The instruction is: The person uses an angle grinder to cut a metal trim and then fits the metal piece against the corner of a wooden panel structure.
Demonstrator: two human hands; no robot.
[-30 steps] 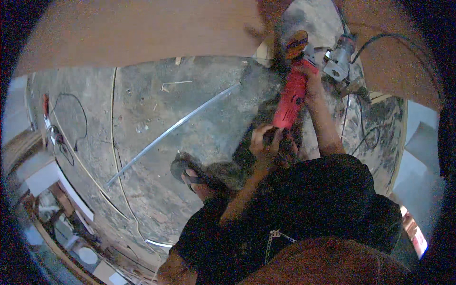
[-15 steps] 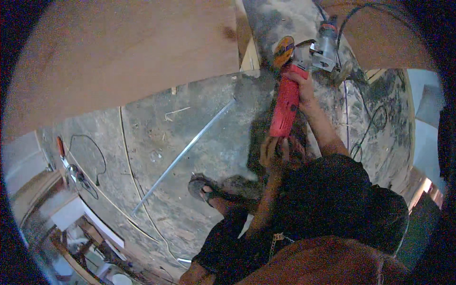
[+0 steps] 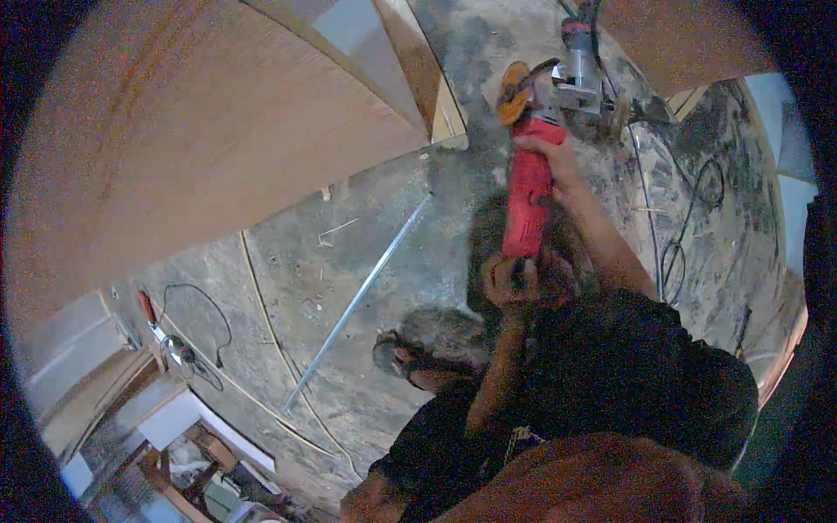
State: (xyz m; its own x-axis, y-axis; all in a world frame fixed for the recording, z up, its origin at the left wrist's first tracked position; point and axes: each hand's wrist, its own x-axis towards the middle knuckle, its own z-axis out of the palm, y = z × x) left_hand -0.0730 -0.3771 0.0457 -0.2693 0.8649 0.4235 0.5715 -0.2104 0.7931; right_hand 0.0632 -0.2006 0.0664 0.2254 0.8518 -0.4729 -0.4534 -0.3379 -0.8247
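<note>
Looked down on stained grey floor (image 3: 427, 270), dimly lit, w/ broad brown wood panel (image 3: 200, 148) across upper L & smaller brown board (image 3: 689, 39) at upper R. Saw red angle grinder (image 3: 528, 192) right of centre, held out lengthwise in front of body, orange disc (image 3: 514, 94) at far end. Gripped it w/ R hand (image 3: 562, 163) close behind the head, wrapped round the casing. Had L hand (image 3: 508, 279) curled at rear end, touching; couldn't tell if closed firmly on it. Couldn't judge contact betw. grinder & floor either.

Checked for labels: couldn't read any on grinder casing, too blurred; same for dark patch on disc, too small to make out. Noted silver power tool (image 3: 578, 74) w/ red band just beyond & to R of disc; too grainy to read markings there too.

Also noted on floor: thin silver metal strip (image 3: 359, 296) lying diagonally L of hands, long pale strip (image 3: 260, 292) further L, red-handled tool (image 3: 166, 331) w/ black cord near L edge, looped dark cord (image 3: 711, 187) on R. Spotted foot in dark sandal (image 3: 399, 357) near L forearm, plus box of odds & ends (image 3: 166, 497) at lower L.
</note>
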